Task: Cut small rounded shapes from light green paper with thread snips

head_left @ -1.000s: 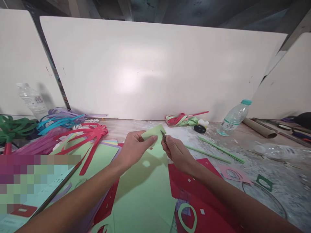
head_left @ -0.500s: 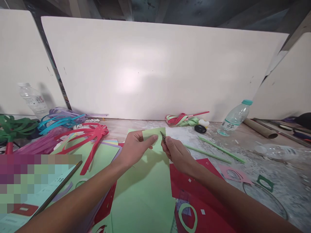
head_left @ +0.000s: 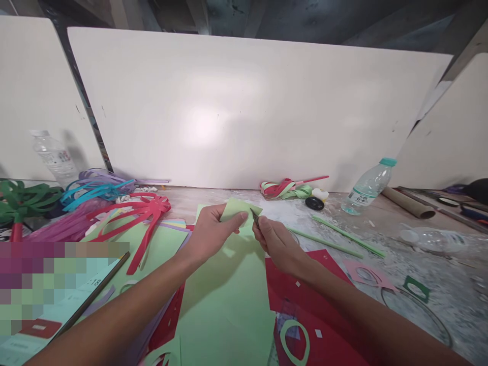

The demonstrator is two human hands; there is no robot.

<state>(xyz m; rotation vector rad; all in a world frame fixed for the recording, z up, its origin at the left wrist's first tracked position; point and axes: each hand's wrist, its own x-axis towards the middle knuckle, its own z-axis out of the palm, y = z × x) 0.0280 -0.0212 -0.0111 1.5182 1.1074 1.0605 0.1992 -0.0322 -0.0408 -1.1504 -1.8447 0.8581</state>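
My left hand (head_left: 215, 226) pinches a small light-green piece of paper (head_left: 237, 207) between thumb and fingers, above the table. From the right, my right hand (head_left: 277, 241) is closed around small scissors (head_left: 255, 215). Their dark pointed blades meet the right edge of the piece; the handles are mostly hidden in my fingers. Beneath both hands lies a large light-green sheet (head_left: 224, 305), partly over a red sheet (head_left: 320, 300). A cut green paper ring (head_left: 294, 341) rests on the red sheet.
Red paper strips (head_left: 152, 208) and a tablet-like screen (head_left: 49, 315) lie left. Green strips (head_left: 348, 235), a pink cut-out (head_left: 368, 274), a teal-capped bottle (head_left: 368, 188) and a cardboard tube (head_left: 407, 202) are on the right. A white board (head_left: 244, 112) stands behind.
The small green piece has tilted, its right corner now lower and pointing further right. The scissors stay at its right edge, turned slightly; both hands have barely moved.
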